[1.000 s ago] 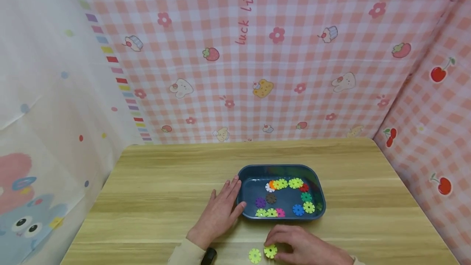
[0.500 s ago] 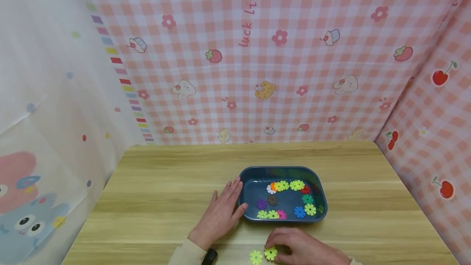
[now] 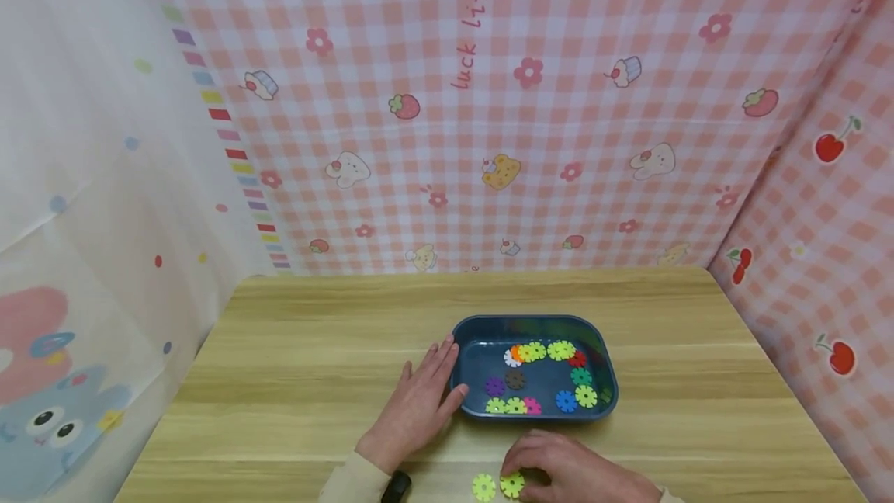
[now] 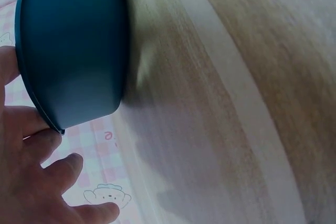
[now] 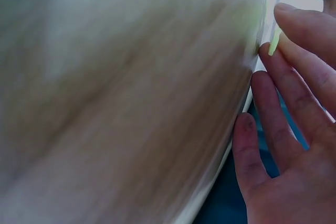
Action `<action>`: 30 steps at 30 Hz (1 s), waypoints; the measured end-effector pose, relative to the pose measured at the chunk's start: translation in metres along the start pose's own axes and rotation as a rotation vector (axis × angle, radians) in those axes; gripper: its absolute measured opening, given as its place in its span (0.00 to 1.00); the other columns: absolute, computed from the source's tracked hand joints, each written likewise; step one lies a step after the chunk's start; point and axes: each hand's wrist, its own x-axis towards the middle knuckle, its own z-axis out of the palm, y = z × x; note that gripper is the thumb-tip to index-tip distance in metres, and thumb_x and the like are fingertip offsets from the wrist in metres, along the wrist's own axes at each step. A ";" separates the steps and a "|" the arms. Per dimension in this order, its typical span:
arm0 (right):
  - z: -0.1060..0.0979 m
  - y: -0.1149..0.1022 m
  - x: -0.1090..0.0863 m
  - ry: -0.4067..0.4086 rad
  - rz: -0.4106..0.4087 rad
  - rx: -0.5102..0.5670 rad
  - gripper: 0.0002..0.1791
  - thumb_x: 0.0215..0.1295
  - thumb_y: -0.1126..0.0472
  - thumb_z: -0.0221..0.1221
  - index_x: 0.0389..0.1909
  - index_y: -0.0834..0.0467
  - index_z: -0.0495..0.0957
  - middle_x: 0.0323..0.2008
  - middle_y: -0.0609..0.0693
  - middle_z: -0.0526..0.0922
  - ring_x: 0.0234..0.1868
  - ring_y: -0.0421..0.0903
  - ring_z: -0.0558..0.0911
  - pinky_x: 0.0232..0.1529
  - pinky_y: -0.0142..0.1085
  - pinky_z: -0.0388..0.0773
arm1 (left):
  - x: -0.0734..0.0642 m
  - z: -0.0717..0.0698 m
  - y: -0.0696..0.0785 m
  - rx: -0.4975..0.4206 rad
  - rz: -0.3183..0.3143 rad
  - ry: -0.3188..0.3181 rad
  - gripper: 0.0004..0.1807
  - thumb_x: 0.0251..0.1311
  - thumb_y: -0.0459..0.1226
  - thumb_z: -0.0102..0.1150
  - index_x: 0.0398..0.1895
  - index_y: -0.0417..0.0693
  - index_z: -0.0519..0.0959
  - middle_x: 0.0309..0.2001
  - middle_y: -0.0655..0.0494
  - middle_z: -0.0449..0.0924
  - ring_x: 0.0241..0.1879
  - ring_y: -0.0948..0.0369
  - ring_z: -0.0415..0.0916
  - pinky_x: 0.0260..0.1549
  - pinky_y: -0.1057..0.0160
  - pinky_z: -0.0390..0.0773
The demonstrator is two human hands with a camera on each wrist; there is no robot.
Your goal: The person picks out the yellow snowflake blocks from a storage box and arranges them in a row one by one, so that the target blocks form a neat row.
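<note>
Here's right hand (image 3: pixel 576 472), toward near edge of worktop (image 3: pixel 314 379), thumb and forefinger pinching yellow-green disc (image 3: pixel 510 490); matching disc (image 3: pixel 484 494) lies just beside, to its left. Left hand (image 3: pixel 414 412) over there, fingers straight, slightly spread, touching left end of blue tray (image 3: pixel 548 376), coloured discs (image 3: pixel 562 404) lying inside.

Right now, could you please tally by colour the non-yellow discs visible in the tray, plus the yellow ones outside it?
White disc: 1
Orange disc: 1
Red disc: 1
Green disc: 1
Blue disc: 1
Purple disc: 1
Brown disc: 1
Pink disc: 1
Yellow discs outside the tray: 2, one pinched by the right hand
Total: 10
</note>
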 end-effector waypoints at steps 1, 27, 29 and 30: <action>0.000 0.000 0.000 -0.002 0.000 0.004 0.14 0.76 0.46 0.60 0.58 0.39 0.83 0.54 0.30 0.82 0.52 0.32 0.77 0.57 0.37 0.78 | 0.000 0.000 0.000 0.001 -0.002 -0.003 0.36 0.81 0.53 0.44 0.82 0.43 0.57 0.83 0.51 0.49 0.80 0.46 0.52 0.70 0.30 0.57; -0.011 -0.016 -0.005 0.018 -0.046 0.005 0.15 0.77 0.47 0.58 0.60 0.43 0.82 0.54 0.34 0.83 0.52 0.32 0.78 0.55 0.34 0.80 | 0.002 -0.001 -0.001 -0.001 -0.007 -0.017 0.36 0.81 0.52 0.44 0.82 0.43 0.57 0.83 0.51 0.49 0.79 0.47 0.52 0.70 0.31 0.58; -0.016 -0.022 -0.007 0.023 -0.059 0.025 0.15 0.78 0.48 0.58 0.60 0.44 0.82 0.54 0.35 0.84 0.52 0.32 0.79 0.55 0.34 0.81 | 0.002 0.000 -0.001 0.000 -0.004 -0.014 0.36 0.81 0.52 0.44 0.82 0.43 0.57 0.83 0.51 0.49 0.79 0.47 0.53 0.70 0.31 0.59; -0.019 -0.025 -0.008 0.027 -0.070 0.025 0.16 0.78 0.48 0.58 0.61 0.44 0.82 0.55 0.35 0.84 0.52 0.33 0.79 0.55 0.33 0.81 | 0.002 0.000 -0.001 0.001 -0.003 -0.012 0.36 0.81 0.52 0.44 0.82 0.43 0.57 0.83 0.51 0.49 0.79 0.47 0.53 0.70 0.31 0.59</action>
